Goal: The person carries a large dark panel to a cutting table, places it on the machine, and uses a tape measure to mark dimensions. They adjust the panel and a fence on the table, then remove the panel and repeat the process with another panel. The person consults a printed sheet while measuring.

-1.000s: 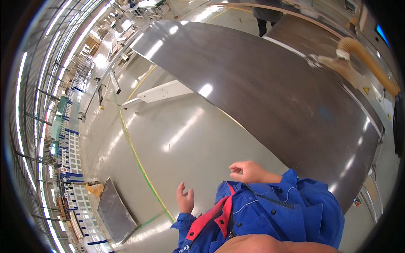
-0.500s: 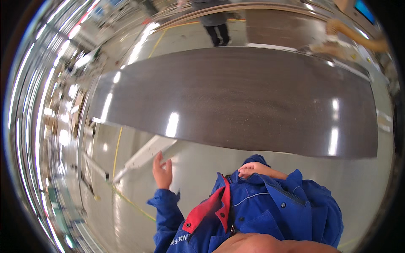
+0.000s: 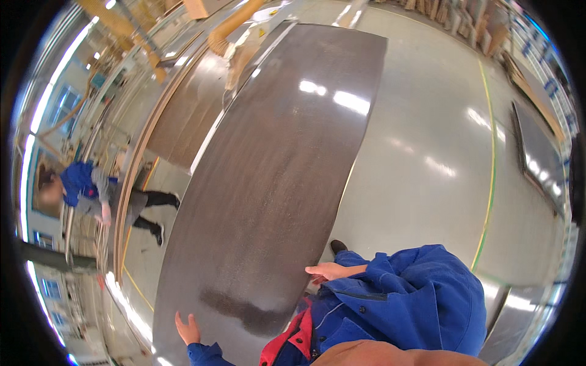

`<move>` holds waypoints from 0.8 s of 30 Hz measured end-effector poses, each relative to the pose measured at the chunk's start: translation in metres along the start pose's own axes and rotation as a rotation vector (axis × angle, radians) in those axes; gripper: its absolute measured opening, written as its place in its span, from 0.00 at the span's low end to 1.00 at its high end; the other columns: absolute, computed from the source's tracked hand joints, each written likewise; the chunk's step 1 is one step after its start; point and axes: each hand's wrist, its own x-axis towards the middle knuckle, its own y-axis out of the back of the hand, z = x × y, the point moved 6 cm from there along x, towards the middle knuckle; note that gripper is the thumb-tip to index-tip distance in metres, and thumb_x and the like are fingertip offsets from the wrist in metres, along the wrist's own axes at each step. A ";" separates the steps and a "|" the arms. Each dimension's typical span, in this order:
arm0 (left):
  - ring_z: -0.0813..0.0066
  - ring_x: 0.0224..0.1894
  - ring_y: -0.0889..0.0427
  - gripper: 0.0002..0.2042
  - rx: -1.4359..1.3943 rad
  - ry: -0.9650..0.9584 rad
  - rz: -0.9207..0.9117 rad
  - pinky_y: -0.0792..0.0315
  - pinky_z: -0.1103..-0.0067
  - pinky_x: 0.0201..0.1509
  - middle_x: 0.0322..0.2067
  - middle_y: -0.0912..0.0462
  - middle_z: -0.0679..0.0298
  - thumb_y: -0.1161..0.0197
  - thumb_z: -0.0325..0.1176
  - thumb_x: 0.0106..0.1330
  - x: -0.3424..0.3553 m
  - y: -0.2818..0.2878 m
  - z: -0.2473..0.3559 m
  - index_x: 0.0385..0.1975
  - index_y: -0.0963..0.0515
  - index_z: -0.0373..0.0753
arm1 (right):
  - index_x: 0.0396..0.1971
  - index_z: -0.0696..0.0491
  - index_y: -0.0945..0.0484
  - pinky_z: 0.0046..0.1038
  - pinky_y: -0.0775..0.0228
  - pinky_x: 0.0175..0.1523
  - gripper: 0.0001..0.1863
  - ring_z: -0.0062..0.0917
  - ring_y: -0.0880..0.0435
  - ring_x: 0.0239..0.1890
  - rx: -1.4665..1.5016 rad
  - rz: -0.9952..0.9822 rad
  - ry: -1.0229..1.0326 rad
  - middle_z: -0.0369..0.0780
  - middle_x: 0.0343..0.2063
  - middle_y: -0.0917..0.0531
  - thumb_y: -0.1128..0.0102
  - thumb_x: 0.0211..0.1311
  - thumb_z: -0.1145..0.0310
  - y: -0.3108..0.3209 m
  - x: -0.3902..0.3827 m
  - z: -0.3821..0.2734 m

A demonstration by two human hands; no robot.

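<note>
A long, glossy dark brown panel (image 3: 265,171) stretches away from me, slightly curved in the fisheye view, with a darker smudge near its close end. My right hand (image 3: 326,273) grips the panel's right edge beside my blue jacket, thumb on top and fingers partly hidden. My left hand (image 3: 188,327) is at lower left over the panel's near end, fingers apart; whether it touches the surface I cannot tell.
A co-worker (image 3: 85,189) stands left beyond wooden rails (image 3: 143,146). A machine table (image 3: 177,128) with an orange hose (image 3: 223,36) lies back left. Leaning boards (image 3: 537,158) stand right, beside a floor with a yellow-green line (image 3: 488,183).
My view has swung round, so the panel runs lengthwise ahead and the co-worker appears at left. My right hand has come onto the panel's edge; my left hand has moved over the near end.
</note>
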 end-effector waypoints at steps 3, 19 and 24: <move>0.41 0.73 0.32 0.37 0.158 -0.115 -0.002 0.38 0.56 0.78 0.71 0.30 0.39 0.33 0.47 0.72 0.096 -0.019 -0.084 0.72 0.34 0.26 | 0.64 0.54 0.23 0.34 0.23 0.63 0.32 0.29 0.17 0.57 0.308 0.194 0.106 0.39 0.61 0.18 0.35 0.75 0.43 -0.025 0.003 0.036; 0.43 0.63 0.21 0.44 0.223 -0.201 -0.092 0.28 0.58 0.69 0.59 0.19 0.40 0.25 0.59 0.61 0.215 -0.035 -0.254 0.66 0.28 0.27 | 0.58 0.58 0.21 0.40 0.25 0.58 0.34 0.33 0.17 0.51 0.552 1.253 0.507 0.42 0.50 0.14 0.46 0.79 0.38 -0.097 0.006 0.147; 0.57 0.31 0.21 0.29 -0.077 -0.264 -0.127 0.27 0.60 0.41 0.29 0.14 0.46 0.33 0.56 0.72 0.264 0.002 -0.242 0.33 0.16 0.27 | 0.52 0.63 0.19 0.42 0.25 0.56 0.41 0.44 0.14 0.46 0.234 1.506 0.387 0.51 0.42 0.13 0.55 0.79 0.32 -0.076 0.040 0.137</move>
